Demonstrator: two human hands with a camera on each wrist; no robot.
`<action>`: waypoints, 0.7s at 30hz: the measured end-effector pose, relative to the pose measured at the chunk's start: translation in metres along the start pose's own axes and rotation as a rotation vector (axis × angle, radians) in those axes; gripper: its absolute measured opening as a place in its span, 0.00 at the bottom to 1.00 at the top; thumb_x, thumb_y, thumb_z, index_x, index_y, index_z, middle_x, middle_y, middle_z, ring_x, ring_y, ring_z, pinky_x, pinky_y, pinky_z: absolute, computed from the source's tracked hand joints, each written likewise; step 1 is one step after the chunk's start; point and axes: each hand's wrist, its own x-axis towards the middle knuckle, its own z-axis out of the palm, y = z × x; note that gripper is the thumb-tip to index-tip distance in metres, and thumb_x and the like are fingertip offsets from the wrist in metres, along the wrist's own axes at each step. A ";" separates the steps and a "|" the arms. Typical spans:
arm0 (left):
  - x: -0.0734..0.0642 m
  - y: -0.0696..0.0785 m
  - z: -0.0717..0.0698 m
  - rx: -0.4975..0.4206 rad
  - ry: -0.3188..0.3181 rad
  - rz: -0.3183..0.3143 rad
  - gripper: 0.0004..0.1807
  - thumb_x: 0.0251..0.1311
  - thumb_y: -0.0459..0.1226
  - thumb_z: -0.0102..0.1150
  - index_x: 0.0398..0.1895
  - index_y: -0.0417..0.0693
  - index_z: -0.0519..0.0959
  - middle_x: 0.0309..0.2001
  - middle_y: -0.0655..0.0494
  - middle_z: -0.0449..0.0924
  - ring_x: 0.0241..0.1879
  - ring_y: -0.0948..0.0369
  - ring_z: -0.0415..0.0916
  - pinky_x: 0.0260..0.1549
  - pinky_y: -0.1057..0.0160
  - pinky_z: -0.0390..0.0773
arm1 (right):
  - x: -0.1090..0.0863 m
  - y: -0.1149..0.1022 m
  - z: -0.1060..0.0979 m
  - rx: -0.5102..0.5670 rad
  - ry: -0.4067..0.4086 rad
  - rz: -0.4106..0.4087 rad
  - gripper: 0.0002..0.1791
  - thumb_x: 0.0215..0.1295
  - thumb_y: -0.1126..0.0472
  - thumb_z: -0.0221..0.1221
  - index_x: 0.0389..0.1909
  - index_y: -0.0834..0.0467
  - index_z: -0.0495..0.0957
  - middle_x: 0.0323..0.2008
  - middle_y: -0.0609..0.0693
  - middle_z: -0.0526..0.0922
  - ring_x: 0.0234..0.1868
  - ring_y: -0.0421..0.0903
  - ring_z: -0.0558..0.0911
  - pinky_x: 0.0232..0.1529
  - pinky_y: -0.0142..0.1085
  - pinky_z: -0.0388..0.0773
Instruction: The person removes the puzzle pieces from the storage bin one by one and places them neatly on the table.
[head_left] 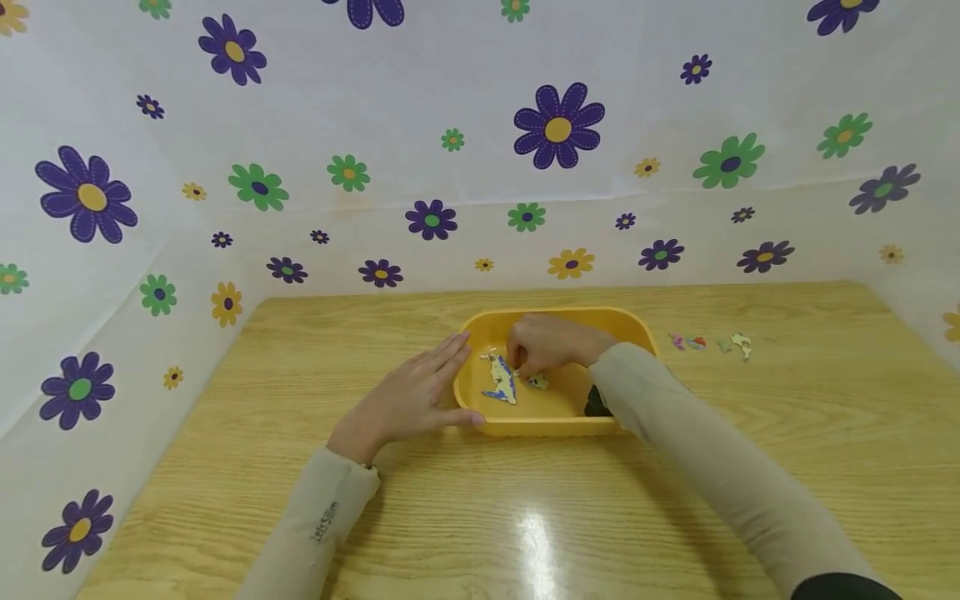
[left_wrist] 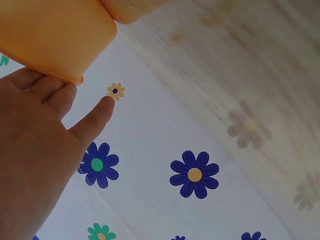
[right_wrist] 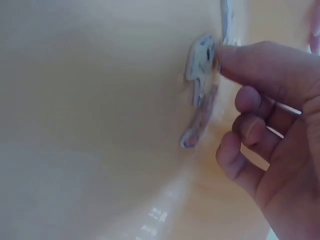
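The left hand (head_left: 408, 404) is flat and spread out. Its fingertips touch the left side of the yellow plastic tub (head_left: 555, 428), and its thumb is by the front corner. The right hand (head_left: 555, 337) is down inside the tub with its fingers bent in. In the right wrist view, its thumb (right_wrist: 250, 60) touches the edge of a small pale piece (right_wrist: 201, 59). I cannot tell if the hand is pinching that piece.

The small piece is flat, with blue bits on its edge and one dark spot. A blurry strip (right_wrist: 202, 120) is just under it. Also in the tub, near the left end, lies a big cream piece (head_left: 501, 379) with blue edges, shaped like a fish. The tub sits on a wooden worktop (head_left: 225, 467). To the right of it are a pink piece (head_left: 677, 340), a red and blue piece (head_left: 697, 342) and a cream piece (head_left: 741, 343).
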 end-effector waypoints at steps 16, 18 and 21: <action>-0.001 -0.002 0.002 -0.020 0.006 -0.005 0.66 0.55 0.80 0.28 0.78 0.33 0.53 0.80 0.44 0.41 0.79 0.49 0.44 0.74 0.48 0.53 | -0.025 0.005 -0.038 0.078 0.158 0.017 0.02 0.59 0.69 0.67 0.32 0.63 0.86 0.25 0.47 0.77 0.28 0.43 0.71 0.32 0.34 0.71; 0.000 -0.002 0.002 -0.030 0.010 0.001 0.66 0.56 0.80 0.30 0.78 0.33 0.53 0.80 0.44 0.41 0.79 0.49 0.43 0.74 0.48 0.53 | -0.033 0.003 -0.046 0.060 0.170 0.047 0.02 0.59 0.68 0.68 0.33 0.63 0.86 0.25 0.47 0.77 0.29 0.44 0.71 0.34 0.35 0.70; 0.000 -0.002 0.003 -0.024 0.013 0.001 0.66 0.55 0.80 0.28 0.78 0.33 0.52 0.81 0.43 0.41 0.79 0.48 0.43 0.74 0.48 0.53 | -0.047 0.001 -0.058 0.029 0.183 0.091 0.02 0.61 0.68 0.68 0.34 0.62 0.86 0.26 0.48 0.77 0.30 0.46 0.72 0.35 0.36 0.71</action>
